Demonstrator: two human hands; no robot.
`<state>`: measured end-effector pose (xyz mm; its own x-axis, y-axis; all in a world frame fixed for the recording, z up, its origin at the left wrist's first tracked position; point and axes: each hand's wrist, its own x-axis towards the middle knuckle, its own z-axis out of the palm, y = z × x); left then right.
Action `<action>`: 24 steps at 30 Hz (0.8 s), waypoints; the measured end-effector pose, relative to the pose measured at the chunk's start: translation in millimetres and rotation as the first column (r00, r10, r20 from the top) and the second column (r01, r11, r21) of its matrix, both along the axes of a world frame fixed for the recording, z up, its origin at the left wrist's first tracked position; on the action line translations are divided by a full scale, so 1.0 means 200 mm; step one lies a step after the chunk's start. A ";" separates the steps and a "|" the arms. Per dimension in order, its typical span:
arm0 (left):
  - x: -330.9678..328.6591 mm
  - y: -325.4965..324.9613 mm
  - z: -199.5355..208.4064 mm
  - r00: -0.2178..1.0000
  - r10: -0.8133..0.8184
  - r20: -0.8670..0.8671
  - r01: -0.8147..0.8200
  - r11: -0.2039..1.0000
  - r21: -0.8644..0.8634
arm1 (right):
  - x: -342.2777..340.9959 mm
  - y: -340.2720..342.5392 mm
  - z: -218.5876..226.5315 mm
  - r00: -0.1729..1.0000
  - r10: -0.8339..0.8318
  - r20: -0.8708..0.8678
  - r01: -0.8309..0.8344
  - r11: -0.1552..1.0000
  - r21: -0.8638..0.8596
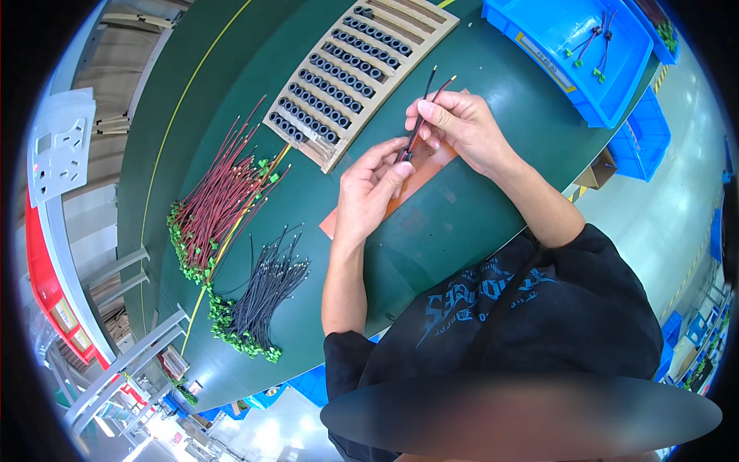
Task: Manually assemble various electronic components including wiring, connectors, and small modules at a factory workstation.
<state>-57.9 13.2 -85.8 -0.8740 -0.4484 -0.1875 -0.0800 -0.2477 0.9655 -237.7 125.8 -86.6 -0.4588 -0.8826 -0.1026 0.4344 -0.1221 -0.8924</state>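
Note:
A black wire and a dark red wire (437, 97) stand up side by side, pinched between the thumb and fingers of my right hand (471, 132). My left hand (368, 187) is closed on a small black ring-shaped part (405, 155) at the lower end of the wires. It looks as if the wires run into the ring, but the fingers partly hide this. Both hands are above an orange strip (412, 187) on the green table (304, 202).
A pale slotted rack (391, 86) with rows of black rings lies ahead. To the left are piles of red wires (223, 189) and black wires (269, 291) with green connectors. A blue bin (573, 58) at the far right holds several wire assemblies (599, 45).

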 end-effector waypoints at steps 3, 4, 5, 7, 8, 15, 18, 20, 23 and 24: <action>0.02 -0.03 0.12 0.999 0.026 0.030 -0.026 1.000 -0.002 | 0.03 -0.05 0.04 1.000 0.026 0.013 -0.025 0.998 -0.053; 0.02 -0.03 0.13 0.999 0.035 0.026 -0.034 0.999 -0.005 | 0.04 -0.06 0.04 0.999 0.034 0.009 -0.034 0.998 -0.057; 0.02 -0.03 0.14 0.995 0.097 0.020 -0.096 0.995 -0.036 | 0.06 -0.07 0.04 0.989 0.102 -0.105 -0.106 0.994 -0.033; 0.03 -0.03 0.18 0.985 0.171 0.027 -0.168 0.982 -0.083 | 0.09 -0.10 0.03 0.958 0.227 -0.176 -0.232 0.973 -0.007; 0.03 -0.04 0.20 0.983 0.181 0.022 -0.179 0.980 -0.083 | 0.10 -0.10 0.04 0.955 0.236 -0.180 -0.241 0.970 -0.007; 0.13 -0.15 0.18 0.996 0.065 0.056 -0.055 0.986 -0.156 | 0.09 -0.17 0.07 0.989 0.077 -0.125 -0.087 0.993 -0.077; 0.17 -0.17 0.18 1.000 0.007 0.027 -0.005 0.998 -0.066 | 0.09 -0.17 0.09 0.997 0.081 -0.014 -0.082 0.996 -0.044; 0.17 -0.15 0.20 0.999 -0.028 0.019 0.027 0.998 0.060 | 0.08 -0.17 0.09 0.996 0.092 0.013 -0.091 0.995 -0.045; 0.15 -0.13 0.23 0.995 -0.101 -0.007 0.100 0.972 0.212 | 0.06 -0.17 0.11 0.987 0.140 0.084 -0.138 0.990 -0.034; 0.15 -0.13 0.23 0.994 -0.105 -0.006 0.104 0.971 0.213 | 0.05 -0.16 0.11 0.981 0.156 0.117 -0.155 0.988 -0.012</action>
<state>-27.9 -13.3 -40.2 -0.9127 -0.3037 -0.2734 -0.1212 -0.4377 0.8909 -226.9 92.9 -64.4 -0.3009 -0.9426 -0.1448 0.5498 -0.0474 -0.8340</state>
